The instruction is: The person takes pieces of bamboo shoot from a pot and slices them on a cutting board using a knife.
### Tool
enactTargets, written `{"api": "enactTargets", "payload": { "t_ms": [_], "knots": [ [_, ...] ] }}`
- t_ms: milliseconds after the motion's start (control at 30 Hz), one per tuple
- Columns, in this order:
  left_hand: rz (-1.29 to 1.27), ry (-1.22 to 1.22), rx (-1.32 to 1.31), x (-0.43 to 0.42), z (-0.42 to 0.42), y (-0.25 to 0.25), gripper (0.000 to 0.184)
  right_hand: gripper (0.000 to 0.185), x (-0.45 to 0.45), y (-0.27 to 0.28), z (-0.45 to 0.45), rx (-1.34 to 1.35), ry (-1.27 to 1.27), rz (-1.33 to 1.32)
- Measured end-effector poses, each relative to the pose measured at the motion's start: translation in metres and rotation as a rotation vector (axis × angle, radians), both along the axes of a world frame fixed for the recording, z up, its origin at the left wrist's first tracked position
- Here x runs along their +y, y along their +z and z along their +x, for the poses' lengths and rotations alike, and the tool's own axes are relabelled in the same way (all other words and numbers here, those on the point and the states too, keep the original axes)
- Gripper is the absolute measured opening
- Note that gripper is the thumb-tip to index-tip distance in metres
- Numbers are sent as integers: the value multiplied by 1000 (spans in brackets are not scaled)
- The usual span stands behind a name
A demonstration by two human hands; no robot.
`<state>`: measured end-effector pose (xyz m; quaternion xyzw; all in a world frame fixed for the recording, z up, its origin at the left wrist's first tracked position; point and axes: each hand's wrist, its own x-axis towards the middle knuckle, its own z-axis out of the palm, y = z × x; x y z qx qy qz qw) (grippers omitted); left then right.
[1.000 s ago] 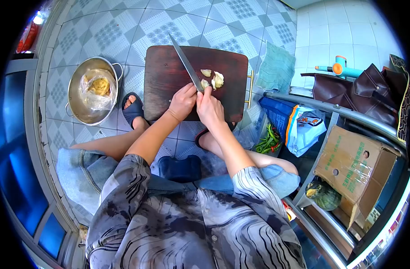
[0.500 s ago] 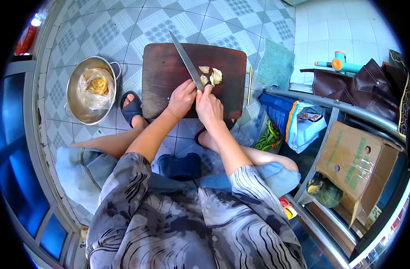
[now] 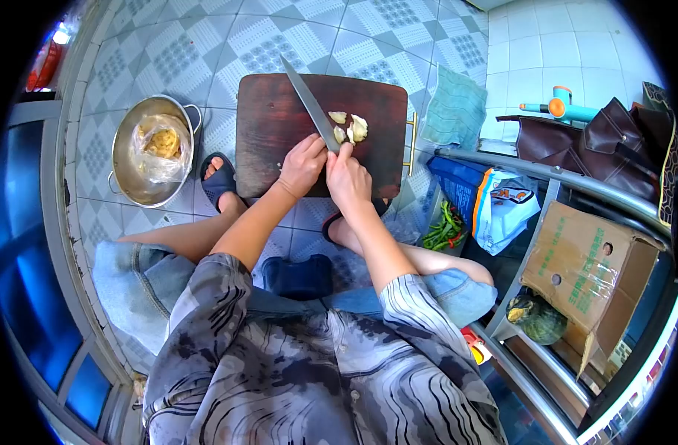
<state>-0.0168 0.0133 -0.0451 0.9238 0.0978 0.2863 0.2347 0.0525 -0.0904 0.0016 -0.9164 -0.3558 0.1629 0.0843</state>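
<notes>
A long kitchen knife [image 3: 309, 102] slants over the dark wooden cutting board [image 3: 268, 111], its tip pointing away to the upper left. My right hand [image 3: 348, 179] is closed round its handle, which the fingers mostly hide. Beside it, my left hand [image 3: 303, 165] has its fingers bent together close to the base of the blade; whether they pinch a small piece is hidden. Several pale yellowish pieces [image 3: 358, 129], perhaps peeled ginger, lie on the board just right of the blade.
Left of the board stands a metal basin [image 3: 123, 174] with a plastic bag of yellow food [image 3: 162, 142]. Green and red chilies [image 3: 446, 226], a blue-white bag [image 3: 502, 211] and a metal rack [image 3: 532, 230] with a cardboard box [image 3: 576, 256] are at right. A blue low stool [image 3: 298, 278] sits between my legs.
Both hands and the knife stay in nearly the same place over the board. The whole view has shifted very slightly.
</notes>
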Motion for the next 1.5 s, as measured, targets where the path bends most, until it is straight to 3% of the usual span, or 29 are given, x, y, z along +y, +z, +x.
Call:
{"api": "enactTargets", "payload": {
  "t_ms": [200,500,600,833,933,1000,1033,1100,1133,1167,1233,1267,1333,1500],
  "knots": [
    [50,-13,14,-1,0,2,25,31,-57,-9,-15,-56,-26,-63],
    [34,0,24,-2,-3,0,27,31,8,-8,15,-16,35,17],
    [40,9,11,0,1,1,28,29,-16,-3,9,-1,39,1],
    [12,26,-65,-2,-1,5,26,27,-36,2,28,312,-108,214],
    [-146,70,-138,-2,6,15,25,27,-39,24,36,412,-174,344],
    [-397,375,18,-5,12,24,19,29,-44,30,42,546,-248,387],
    [-388,362,20,-1,17,29,19,30,-42,51,45,640,-289,400],
    [-811,723,141,11,35,38,12,29,-44,95,47,836,-342,450],
    [-825,647,129,17,37,39,6,30,-48,109,50,886,-362,489],
    [-814,639,124,24,41,29,6,30,-52,121,54,937,-379,528],
    [-135,347,-216,35,53,-8,5,31,-62,140,63,971,-425,534],
    [-123,339,-220,38,59,-10,5,32,-67,147,66,984,-441,560],
    [115,83,-21,40,68,-7,6,33,-75,155,73,1008,-470,606],
    [-9,-25,344,18,98,24,9,33,-87,150,87,991,-503,664]
  ]
}}
